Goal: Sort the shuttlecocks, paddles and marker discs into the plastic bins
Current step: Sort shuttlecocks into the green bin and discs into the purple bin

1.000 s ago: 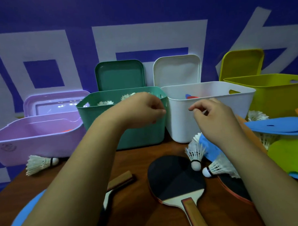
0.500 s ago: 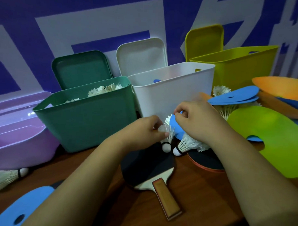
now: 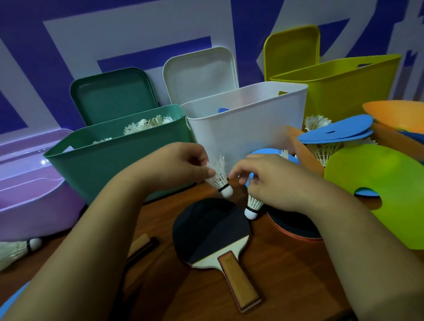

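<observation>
Head view: the left hand point(image 3: 180, 166) pinches a shuttlecock point(image 3: 218, 178) by its feathers, cork down, just above the black paddle point(image 3: 208, 230) lying on the surface point(image 3: 294, 277). The right hand point(image 3: 274, 179), fingers curled, grips a second shuttlecock point(image 3: 252, 205), cork down beside the paddle's edge. Behind them stand the green bin point(image 3: 115, 168), holding more shuttlecocks, and the white bin point(image 3: 248, 125). A lime disc point(image 3: 387, 190) lies to the right.

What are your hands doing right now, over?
Left hand pinches raised shuttlecock. Right hand holds lower shuttlecock. Green bin just behind, nothing between.
</observation>
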Available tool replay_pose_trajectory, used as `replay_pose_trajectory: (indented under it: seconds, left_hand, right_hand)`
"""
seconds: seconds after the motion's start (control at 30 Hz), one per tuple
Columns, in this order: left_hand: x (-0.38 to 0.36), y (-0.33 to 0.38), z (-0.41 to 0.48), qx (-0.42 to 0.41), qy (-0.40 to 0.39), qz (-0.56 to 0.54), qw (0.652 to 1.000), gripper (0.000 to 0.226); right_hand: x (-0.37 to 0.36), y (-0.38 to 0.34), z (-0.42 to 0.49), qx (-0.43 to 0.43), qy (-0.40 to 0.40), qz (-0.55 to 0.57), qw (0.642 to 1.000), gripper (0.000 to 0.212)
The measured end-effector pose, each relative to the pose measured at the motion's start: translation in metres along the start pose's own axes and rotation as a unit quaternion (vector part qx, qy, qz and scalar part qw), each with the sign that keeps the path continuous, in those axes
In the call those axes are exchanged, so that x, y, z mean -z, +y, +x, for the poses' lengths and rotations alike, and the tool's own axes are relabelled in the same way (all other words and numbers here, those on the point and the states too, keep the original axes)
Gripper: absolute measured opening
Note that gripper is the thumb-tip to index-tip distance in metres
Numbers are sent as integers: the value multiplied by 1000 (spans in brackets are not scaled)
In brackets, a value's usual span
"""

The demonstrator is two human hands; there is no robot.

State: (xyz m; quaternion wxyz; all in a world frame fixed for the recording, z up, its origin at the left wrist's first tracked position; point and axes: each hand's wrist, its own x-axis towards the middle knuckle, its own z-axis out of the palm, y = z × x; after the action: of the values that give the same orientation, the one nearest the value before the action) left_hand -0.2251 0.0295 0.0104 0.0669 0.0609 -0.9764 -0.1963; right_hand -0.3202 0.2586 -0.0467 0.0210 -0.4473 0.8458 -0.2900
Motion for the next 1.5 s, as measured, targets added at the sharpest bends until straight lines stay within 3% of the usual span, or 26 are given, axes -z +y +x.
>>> replay_pose_trajectory:
  seconds: [0.23, 0.4, 0.7, 0.8, 0.97, 1.1, 1.17, 1.3, 1.4, 1.5]
  left_hand:
    - [47, -10, -20, 34, 73, -12, 997, 22]
    - [66, -13, -32, 49, 93, -25, 994, 18]
    - [85, -19, -49, 68, 133, -25, 988, 16]
    - [96, -25, -57, 77, 187, -35, 979, 13]
    - [110, -45, -59, 82, 356, -50, 929, 14]
    - [121, -69, -53, 90, 483, 71, 868, 19]
    - [122, -88, -50, 139, 463, 131, 865, 19]
    - [117, -113, -51, 299, 282, 153, 899, 19]
    - [121, -119, -57, 286, 235, 136, 919, 22]
    - [122, -124, -62, 268, 253, 100, 925, 26]
  right_hand:
    - [-11, -17, 10, 57, 97, 75, 991, 37]
    - [-26, -29, 14, 67, 44, 23, 997, 10]
    - [-27, -39, 16, 126, 34, -34, 991, 10]
    - [-21, -51, 20, 122, 24, 38, 992, 10]
    - [-10, -84, 42, 153, 112, 99, 977, 8]
    - [-5, -110, 68, 192, 170, 137, 957, 10]
    - [-5, -122, 80, 204, 187, 148, 950, 8]
    - [-16, -137, 104, 196, 215, 160, 943, 8]
    - [-23, -143, 121, 177, 246, 160, 939, 9]
    - [-25, -151, 140, 160, 266, 156, 938, 10]
